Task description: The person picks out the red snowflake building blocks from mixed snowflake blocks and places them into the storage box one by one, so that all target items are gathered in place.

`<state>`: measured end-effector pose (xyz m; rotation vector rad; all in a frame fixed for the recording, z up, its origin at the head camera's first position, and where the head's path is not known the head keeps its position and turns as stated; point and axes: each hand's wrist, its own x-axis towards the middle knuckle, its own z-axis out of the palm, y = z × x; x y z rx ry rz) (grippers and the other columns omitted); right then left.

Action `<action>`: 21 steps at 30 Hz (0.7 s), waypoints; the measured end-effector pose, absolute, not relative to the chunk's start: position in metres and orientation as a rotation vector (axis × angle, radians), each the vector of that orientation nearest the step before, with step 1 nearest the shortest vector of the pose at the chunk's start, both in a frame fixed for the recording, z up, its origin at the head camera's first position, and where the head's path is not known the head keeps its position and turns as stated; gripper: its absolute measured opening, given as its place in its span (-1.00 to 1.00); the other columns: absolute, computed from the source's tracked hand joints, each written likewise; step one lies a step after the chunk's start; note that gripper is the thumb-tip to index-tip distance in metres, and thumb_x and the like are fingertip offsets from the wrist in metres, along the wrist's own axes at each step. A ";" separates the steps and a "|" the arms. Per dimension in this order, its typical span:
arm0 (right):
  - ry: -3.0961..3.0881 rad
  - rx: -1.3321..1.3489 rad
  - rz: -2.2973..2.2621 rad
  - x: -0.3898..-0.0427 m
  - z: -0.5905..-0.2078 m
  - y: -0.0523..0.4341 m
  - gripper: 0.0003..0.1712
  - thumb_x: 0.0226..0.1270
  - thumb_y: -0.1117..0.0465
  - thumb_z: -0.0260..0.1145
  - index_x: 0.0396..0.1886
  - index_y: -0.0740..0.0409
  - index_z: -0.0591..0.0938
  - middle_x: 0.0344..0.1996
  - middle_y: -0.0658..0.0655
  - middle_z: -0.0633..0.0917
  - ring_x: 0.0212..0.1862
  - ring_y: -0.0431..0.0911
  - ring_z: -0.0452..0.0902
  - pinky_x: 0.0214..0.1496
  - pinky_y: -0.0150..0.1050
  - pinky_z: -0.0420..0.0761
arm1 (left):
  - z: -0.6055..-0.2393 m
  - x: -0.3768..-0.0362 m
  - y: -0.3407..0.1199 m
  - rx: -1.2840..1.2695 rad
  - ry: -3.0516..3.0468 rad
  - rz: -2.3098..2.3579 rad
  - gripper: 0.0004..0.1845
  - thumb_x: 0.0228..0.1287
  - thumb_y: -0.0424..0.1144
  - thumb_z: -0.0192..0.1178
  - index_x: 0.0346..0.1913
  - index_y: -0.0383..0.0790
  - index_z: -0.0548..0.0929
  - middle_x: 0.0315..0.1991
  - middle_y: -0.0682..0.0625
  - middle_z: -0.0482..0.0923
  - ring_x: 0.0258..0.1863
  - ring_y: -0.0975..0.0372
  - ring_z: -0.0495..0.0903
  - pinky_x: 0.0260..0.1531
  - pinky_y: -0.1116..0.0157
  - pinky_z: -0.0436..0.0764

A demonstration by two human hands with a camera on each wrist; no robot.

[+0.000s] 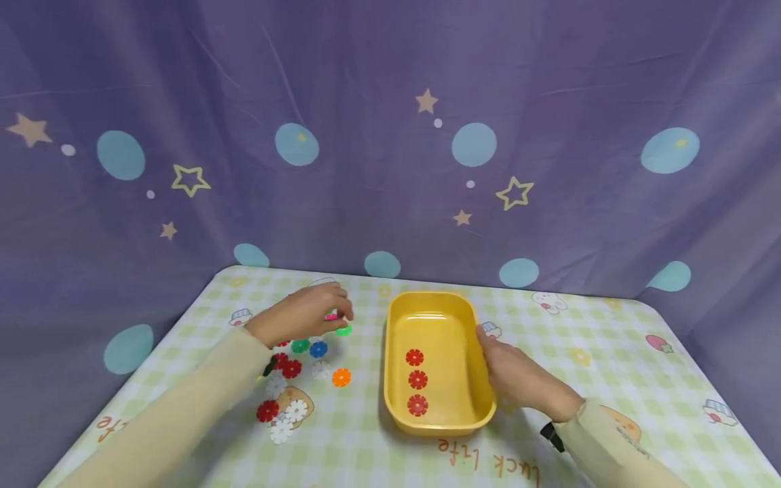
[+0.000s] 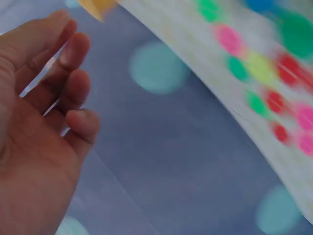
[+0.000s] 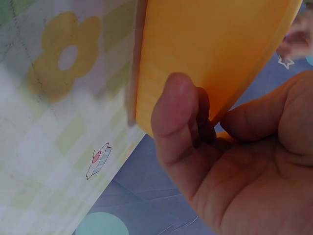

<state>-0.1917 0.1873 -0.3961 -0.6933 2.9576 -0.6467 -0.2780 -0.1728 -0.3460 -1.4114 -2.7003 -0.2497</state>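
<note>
Holding three red discs (image 1: 417, 379), yellow tray (image 1: 466, 318)

Both arms wear long, pale cream-yellow sleeves (image 1: 183, 400) reaching to the wrists. A small black strap piece (image 1: 552, 435) shows at the right cuff. Both hands are bare.

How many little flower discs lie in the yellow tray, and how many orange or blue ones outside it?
Red discs in the yellow tray: 3
Orange disc on the table: 1
Blue disc on the table: 1
Total: 5
</note>
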 end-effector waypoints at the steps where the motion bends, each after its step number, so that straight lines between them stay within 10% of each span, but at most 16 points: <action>1: 2.959 -0.696 -0.644 -0.192 -0.396 0.187 -0.35 0.37 0.39 0.07 0.37 0.54 0.08 0.22 0.44 0.38 0.20 0.18 0.37 0.18 0.05 0.35 | -0.348 -0.277 -0.188 -1.369 -2.756 -0.248 -0.93 0.12 -0.24 0.37 -0.32 -0.01 0.70 -0.42 0.23 0.48 -0.36 0.32 0.39 -0.30 0.32 0.50; 16: 2.962 -0.712 -0.623 -0.190 -0.396 0.187 -0.37 0.36 0.42 0.04 0.35 0.57 0.09 0.22 0.46 0.38 0.21 0.21 0.35 0.18 0.07 0.35 | -0.396 -0.290 -0.273 -0.761 -3.155 -0.481 -0.63 0.12 -0.25 0.36 0.02 -0.24 0.63 -0.02 -0.10 0.55 -0.05 0.06 0.51 -0.04 0.05 0.49; 21: 2.963 -0.709 -0.619 -0.191 -0.396 0.187 -0.35 0.36 0.42 0.04 0.37 0.55 0.07 0.23 0.44 0.36 0.22 0.19 0.34 0.19 0.06 0.34 | -0.402 -0.299 -0.267 -0.800 -3.210 -0.531 -0.67 0.15 -0.26 0.34 0.00 -0.18 0.62 -0.20 0.01 0.55 -0.26 0.18 0.49 -0.16 0.15 0.51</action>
